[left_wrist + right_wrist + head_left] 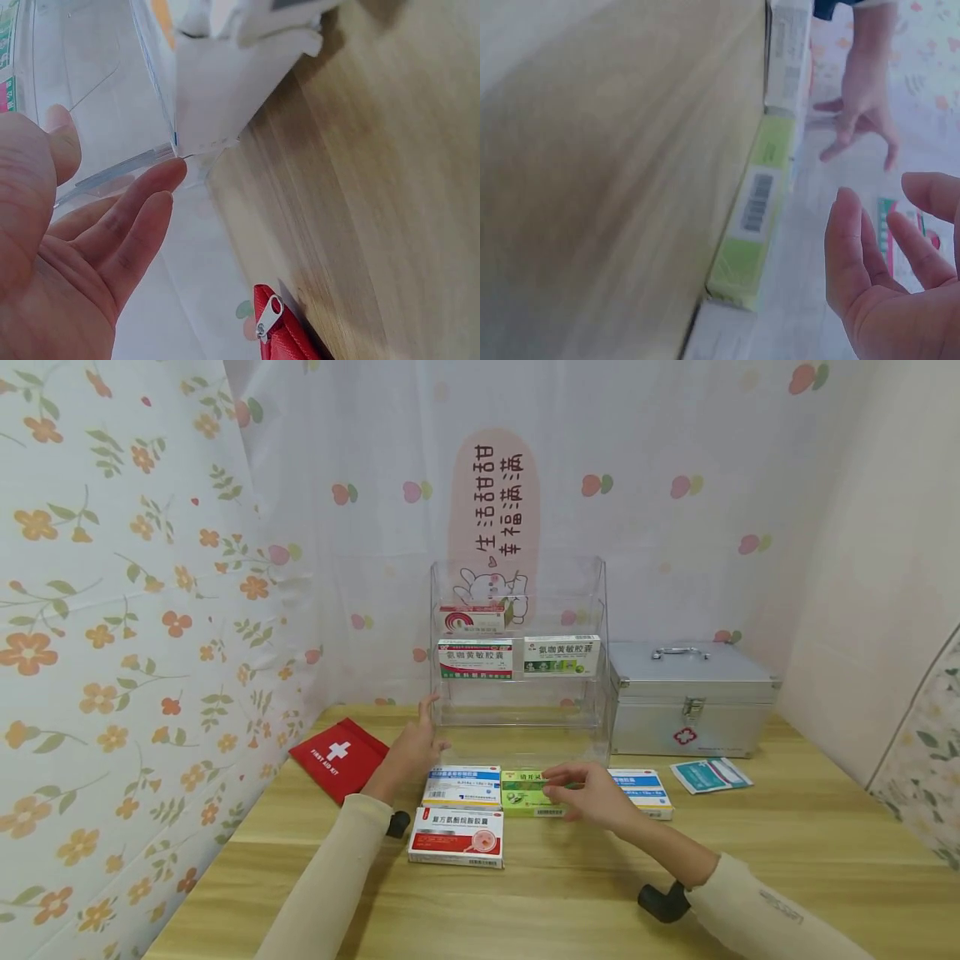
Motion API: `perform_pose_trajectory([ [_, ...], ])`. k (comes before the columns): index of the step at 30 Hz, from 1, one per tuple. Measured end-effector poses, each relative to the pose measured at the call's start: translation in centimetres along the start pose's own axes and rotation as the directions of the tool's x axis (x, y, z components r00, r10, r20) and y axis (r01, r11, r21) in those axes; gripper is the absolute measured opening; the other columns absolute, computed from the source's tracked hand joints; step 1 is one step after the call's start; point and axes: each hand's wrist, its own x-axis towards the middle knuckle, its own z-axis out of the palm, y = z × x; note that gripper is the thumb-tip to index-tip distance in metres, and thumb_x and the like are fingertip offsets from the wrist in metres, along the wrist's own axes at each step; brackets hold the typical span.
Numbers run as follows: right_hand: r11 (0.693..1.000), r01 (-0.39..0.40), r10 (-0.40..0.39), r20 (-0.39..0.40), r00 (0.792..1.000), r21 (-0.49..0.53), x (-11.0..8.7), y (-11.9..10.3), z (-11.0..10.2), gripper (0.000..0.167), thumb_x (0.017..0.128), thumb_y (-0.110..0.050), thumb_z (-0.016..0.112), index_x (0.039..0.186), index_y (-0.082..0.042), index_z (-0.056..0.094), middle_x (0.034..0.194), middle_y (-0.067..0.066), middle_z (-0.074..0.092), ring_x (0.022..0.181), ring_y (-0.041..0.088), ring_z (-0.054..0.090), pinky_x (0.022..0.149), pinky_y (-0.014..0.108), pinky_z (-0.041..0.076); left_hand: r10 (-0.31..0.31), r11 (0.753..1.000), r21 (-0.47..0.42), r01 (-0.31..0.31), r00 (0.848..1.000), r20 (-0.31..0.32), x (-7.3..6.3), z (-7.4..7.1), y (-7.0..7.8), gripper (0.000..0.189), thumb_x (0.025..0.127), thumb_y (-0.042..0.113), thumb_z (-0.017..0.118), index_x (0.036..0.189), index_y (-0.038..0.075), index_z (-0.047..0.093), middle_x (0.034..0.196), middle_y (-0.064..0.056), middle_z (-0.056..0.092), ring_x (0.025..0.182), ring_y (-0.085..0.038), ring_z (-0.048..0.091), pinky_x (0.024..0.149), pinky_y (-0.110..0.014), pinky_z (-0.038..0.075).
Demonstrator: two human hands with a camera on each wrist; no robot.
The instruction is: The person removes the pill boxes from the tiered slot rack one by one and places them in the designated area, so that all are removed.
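Observation:
A clear acrylic display rack point(525, 724) stands at the table's back. My left hand point(410, 752) is by its lower left side, fingers spread and holding nothing; in the left wrist view the fingertips point(176, 166) are close to the rack's edge, and contact cannot be told. Over a green medicine box point(517, 795) hovers my right hand point(588, 795), fingers loosely bent and empty in the right wrist view. The green box lies between two blue-and-white medicine boxes point(462, 787) point(647, 787), the right one partly covered by the hand. A red-and-white capsule box point(456, 837) lies in front.
The rack's upper tiers hold a red-and-white box point(472, 619), a red-green capsule box point(476, 660) and a white-green one point(561, 657). A silver case point(652, 718) stands right, a teal packet point(710, 775) before it. At left lies a red first aid pouch point(341, 760).

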Motion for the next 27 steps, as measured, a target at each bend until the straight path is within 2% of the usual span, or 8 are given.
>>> perform_pose_trajectory([
  [5, 0.999, 0.031, -0.032, -0.047, 0.998, -0.025, 0.5, -0.1, -1.6, 0.034, 0.092, -0.014, 0.07, 0.12, 0.004, 0.066, 0.108, 0.015, 0.069, 0.088, 0.036, 0.069, 0.064, 0.045, 0.058, -0.041, 0.999, 0.001, 0.041, 0.999, 0.017, 0.3, -0.1, 0.4, 0.089, 0.093, 0.016, 0.071, 0.153, 0.025, 0.005, 0.064, -0.01, 0.051, 0.049, -0.02, 0.049, 0.051, -0.031, 0.044],
  [10, 0.992, 0.072, -0.079, -0.061, 0.995, -0.106, 1.3, 0.1, -3.5, 0.03, 0.094, -0.016, 0.069, 0.118, 0.003, 0.067, 0.11, 0.018, 0.069, 0.089, 0.038, 0.068, 0.064, 0.04, 0.058, -0.085, 0.996, 0.004, 0.085, 0.996, 0.034, 0.4, -0.3, 0.8, 0.091, 0.093, 0.016, 0.07, 0.153, 0.028, 0.004, 0.066, -0.011, 0.051, 0.05, -0.021, 0.049, 0.05, -0.03, 0.045],
  [13, 0.986, 0.098, -0.107, -0.063, 0.992, -0.137, 1.9, 0.4, -5.0, 0.032, 0.095, -0.015, 0.067, 0.121, 0.004, 0.064, 0.112, 0.02, 0.067, 0.094, 0.038, 0.067, 0.067, 0.04, 0.059, -0.088, 0.996, 0.009, 0.087, 0.995, 0.044, 0.4, -0.3, 0.9, 0.092, 0.093, 0.016, 0.071, 0.153, 0.029, 0.003, 0.067, -0.012, 0.051, 0.051, -0.022, 0.05, 0.05, -0.03, 0.045],
  [17, 0.976, 0.15, -0.166, -0.094, 0.982, -0.157, 2.9, 0.4, -7.1, 0.035, 0.096, -0.011, 0.064, 0.127, 0.007, 0.058, 0.113, 0.024, 0.064, 0.093, 0.034, 0.068, 0.067, 0.041, 0.058, -0.055, 0.998, 0.024, 0.054, 0.998, 0.043, 0.6, -0.1, 0.9, 0.093, 0.092, 0.015, 0.071, 0.154, 0.027, 0.003, 0.066, -0.011, 0.051, 0.052, -0.022, 0.051, 0.052, -0.03, 0.046],
  [20, 0.957, 0.186, -0.219, -0.132, 0.967, -0.224, 3.9, 0.0, -8.1, 0.036, 0.096, -0.01, 0.065, 0.127, 0.006, 0.058, 0.114, 0.026, 0.064, 0.092, 0.033, 0.068, 0.067, 0.039, 0.058, -0.035, 0.999, 0.023, 0.034, 0.999, 0.039, 0.7, 0.1, 0.8, 0.093, 0.092, 0.016, 0.071, 0.155, 0.027, 0.003, 0.066, -0.011, 0.052, 0.053, -0.021, 0.052, 0.055, -0.03, 0.048],
  [23, 0.928, 0.198, -0.259, -0.163, 0.952, -0.316, 4.9, -0.6, -8.7, 0.036, 0.094, -0.011, 0.067, 0.126, 0.005, 0.059, 0.117, 0.027, 0.063, 0.098, 0.036, 0.067, 0.073, 0.04, 0.057, -0.031, 0.999, 0.017, 0.031, 0.999, 0.033, 0.6, 0.3, 0.7, 0.094, 0.092, 0.017, 0.071, 0.156, 0.027, 0.003, 0.066, -0.01, 0.052, 0.055, -0.022, 0.054, 0.058, -0.031, 0.049],
  [25, 0.906, 0.2, -0.285, -0.188, 0.94, -0.372, 5.6, -1.0, -8.7, 0.036, 0.093, -0.011, 0.068, 0.125, 0.004, 0.061, 0.12, 0.026, 0.062, 0.103, 0.039, 0.064, 0.079, 0.045, 0.056, -0.038, 0.999, 0.017, 0.038, 0.999, 0.028, 0.4, 0.2, 0.6, 0.094, 0.092, 0.018, 0.071, 0.156, 0.026, 0.004, 0.066, -0.01, 0.052, 0.057, -0.022, 0.055, 0.062, -0.033, 0.051],
  [27, 0.877, 0.227, -0.339, -0.211, 0.917, -0.423, 6.5, -1.2, -8.8, 0.035, 0.091, -0.008, 0.07, 0.122, 0.005, 0.063, 0.12, 0.028, 0.06, 0.106, 0.042, 0.061, 0.083, 0.05, 0.053, -0.047, 0.999, 0.02, 0.047, 0.999, 0.024, 0.1, 0.0, 0.4, 0.093, 0.092, 0.017, 0.071, 0.157, 0.026, 0.004, 0.067, -0.009, 0.052, 0.059, -0.022, 0.055, 0.066, -0.034, 0.051],
])
